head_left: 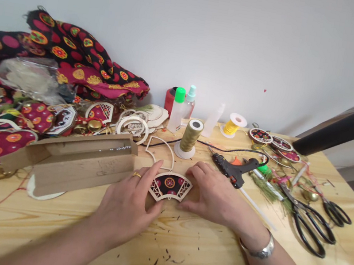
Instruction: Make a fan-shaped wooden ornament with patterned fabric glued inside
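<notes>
A fan-shaped wooden ornament (170,186) with red and black patterned cloth in its middle lies flat on the wooden table (49,219). My left hand (127,203) grips its left edge with thumb and fingers; a gold ring is on one finger. My right hand (216,194) grips its right edge, and a silver bracelet circles that wrist. An empty fan-shaped wooden frame (160,152) lies just behind the ornament.
A cardboard box (74,161) lies left of my hands. A spool of gold thread (190,137), a black glue gun (235,168), two pairs of scissors (312,221), small bottles (177,110), yellow wire spool (232,125), patterned cloth (75,53) and several finished ornaments (1,140) crowd the back.
</notes>
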Demonstrator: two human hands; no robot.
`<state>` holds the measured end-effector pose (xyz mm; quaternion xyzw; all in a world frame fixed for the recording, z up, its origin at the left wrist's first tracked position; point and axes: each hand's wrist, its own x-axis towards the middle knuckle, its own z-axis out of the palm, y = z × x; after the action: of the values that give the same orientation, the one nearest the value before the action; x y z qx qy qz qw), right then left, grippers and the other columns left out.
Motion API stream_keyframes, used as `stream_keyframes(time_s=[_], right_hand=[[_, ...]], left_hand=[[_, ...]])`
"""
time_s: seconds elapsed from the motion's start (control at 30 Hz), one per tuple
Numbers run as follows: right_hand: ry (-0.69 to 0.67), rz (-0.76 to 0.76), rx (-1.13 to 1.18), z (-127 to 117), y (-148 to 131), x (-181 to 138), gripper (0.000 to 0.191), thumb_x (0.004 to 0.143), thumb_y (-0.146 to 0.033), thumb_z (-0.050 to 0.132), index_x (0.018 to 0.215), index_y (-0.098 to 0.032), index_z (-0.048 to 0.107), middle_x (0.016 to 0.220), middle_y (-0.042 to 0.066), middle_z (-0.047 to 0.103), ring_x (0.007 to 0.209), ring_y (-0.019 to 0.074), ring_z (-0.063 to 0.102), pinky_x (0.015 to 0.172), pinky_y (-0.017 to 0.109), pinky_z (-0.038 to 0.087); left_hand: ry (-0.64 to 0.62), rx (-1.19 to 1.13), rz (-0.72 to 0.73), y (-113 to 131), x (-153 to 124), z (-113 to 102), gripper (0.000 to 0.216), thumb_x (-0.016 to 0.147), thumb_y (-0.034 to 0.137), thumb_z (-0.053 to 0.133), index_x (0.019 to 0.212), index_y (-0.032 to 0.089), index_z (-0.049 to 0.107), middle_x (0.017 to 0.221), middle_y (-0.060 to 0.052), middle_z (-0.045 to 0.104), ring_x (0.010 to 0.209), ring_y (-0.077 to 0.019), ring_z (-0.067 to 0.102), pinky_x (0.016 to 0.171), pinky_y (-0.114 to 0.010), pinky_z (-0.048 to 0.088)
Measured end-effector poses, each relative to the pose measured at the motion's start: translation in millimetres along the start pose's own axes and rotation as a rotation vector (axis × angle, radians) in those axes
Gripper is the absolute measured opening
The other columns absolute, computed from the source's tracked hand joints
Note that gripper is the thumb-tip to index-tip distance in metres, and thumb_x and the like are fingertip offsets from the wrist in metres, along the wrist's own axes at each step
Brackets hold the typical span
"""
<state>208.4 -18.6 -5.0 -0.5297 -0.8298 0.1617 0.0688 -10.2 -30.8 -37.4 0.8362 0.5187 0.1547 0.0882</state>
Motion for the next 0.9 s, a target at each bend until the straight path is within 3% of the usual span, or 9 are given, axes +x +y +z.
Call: stream_keyframes(time_s=[0.3,0.47,0.57,0.67,0.8,0.9], right_hand=[[-0.077,0.076,0.25,-17,6,-6,0.064,0.064,-0.051,0.08,0.114,-0.019,0.056,0.111,0.01,0.06,0.097,0.0263,0.059,0.082,0.042,0.049],[-0.045,0.07,0.432,-18,13,-7,0.074,0.063,-0.035,0.084,0.128,-0.021,0.05,0.118,0.009,0.06,0.1,0.0234,0.058,0.083,0.039,0.049],[0.047,0.02,0.635,-10,14,-5,0.071,0.068,-0.028,0.081,0.132,-0.025,0.048,0.123,0.007,0.059,0.104,0.0214,0.057,0.081,0.036,0.049],[0.144,-0.047,0.898,0,11,-1,0.059,0.07,-0.028,0.08,0.124,-0.027,0.057,0.123,0.006,0.061,0.108,0.021,0.056,0.085,0.035,0.047],[0.177,-0.025,1.217,8,4,3,0.041,0.069,-0.032,0.082,0.106,-0.027,0.067,0.106,0.002,0.067,0.089,0.017,0.061,0.08,0.034,0.048],[0.155,0.012,1.349,10,0,5,0.032,0.069,-0.035,0.081,0.097,-0.024,0.07,0.088,0.0,0.067,0.074,0.0134,0.059,0.072,0.031,0.049]], left_hand=[[-0.007,-0.259,-0.174,-3,2,-3,0.074,0.076,0.032,0.062,0.141,0.025,0.029,0.115,-0.007,0.067,0.089,-0.0262,0.066,0.073,-0.041,0.051],[0.002,-0.716,-0.308,-4,2,-6,0.073,0.075,0.03,0.064,0.141,0.027,0.033,0.114,-0.006,0.064,0.08,-0.0189,0.061,0.074,-0.037,0.049],[-0.121,-1.123,-0.386,-5,4,-11,0.067,0.074,0.028,0.066,0.137,0.027,0.041,0.115,-0.007,0.064,0.094,-0.0216,0.062,0.077,-0.036,0.049],[-0.274,-1.422,-0.454,-6,6,-16,0.062,0.074,0.03,0.07,0.132,0.027,0.049,0.115,-0.008,0.065,0.103,-0.023,0.059,0.076,-0.031,0.048],[-0.417,-1.582,-0.491,-7,7,-19,0.063,0.072,0.033,0.074,0.131,0.032,0.052,0.118,-0.004,0.064,0.086,-0.0155,0.056,0.054,-0.02,0.036],[-0.475,-1.646,-0.441,-4,7,-17,0.061,0.073,0.033,0.075,0.13,0.034,0.053,0.115,-0.002,0.064,0.071,-0.0102,0.05,0.051,-0.02,0.032]])
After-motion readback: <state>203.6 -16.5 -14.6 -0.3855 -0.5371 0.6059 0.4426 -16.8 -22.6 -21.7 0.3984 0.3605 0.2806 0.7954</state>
